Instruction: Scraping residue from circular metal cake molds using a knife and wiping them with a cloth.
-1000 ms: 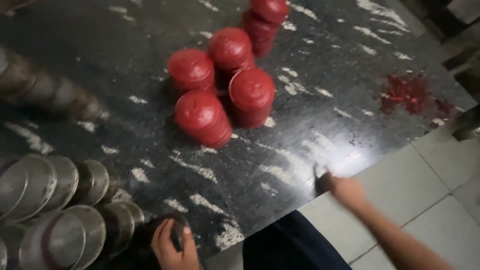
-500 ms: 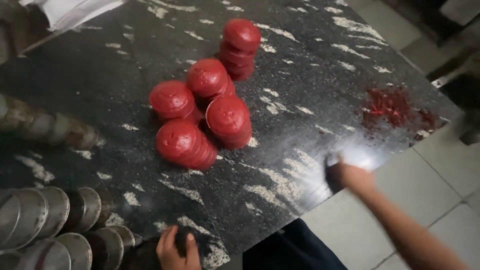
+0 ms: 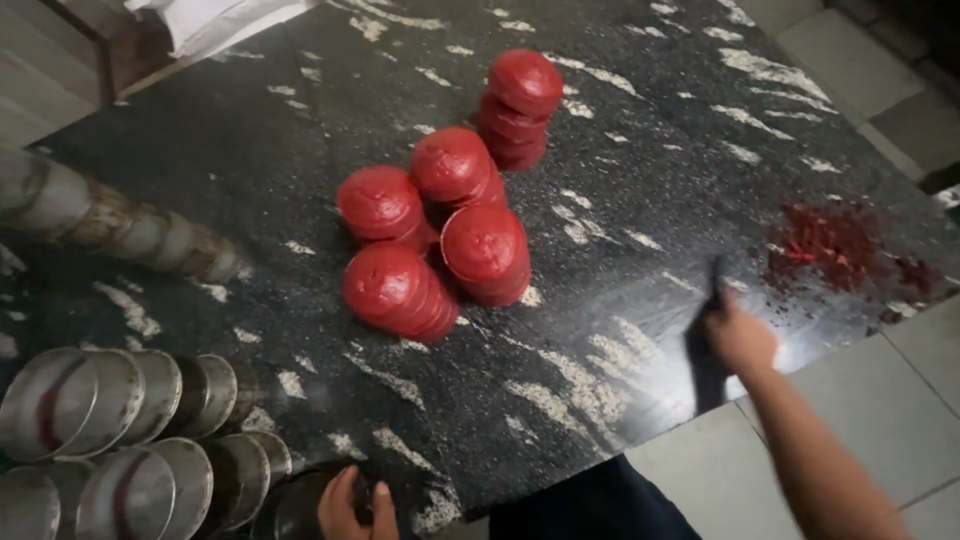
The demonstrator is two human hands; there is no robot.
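Head view: your right hand [image 3: 738, 338] closes around a dark scraper [image 3: 706, 362], its long axis pointing up-table, red crumbs [image 3: 838, 248] lying up and right of it. Your left hand [image 3: 356, 508] grips a round metal tin [image 3: 300, 510] at the near edge.

We have a single view, from the camera on our head, looking steeply down across a black speckled stone table [image 3: 620, 180] from its near edge. It sits close enough that our hands enter at the bottom edge, and tiled floor [image 3: 880, 400] shows at right.
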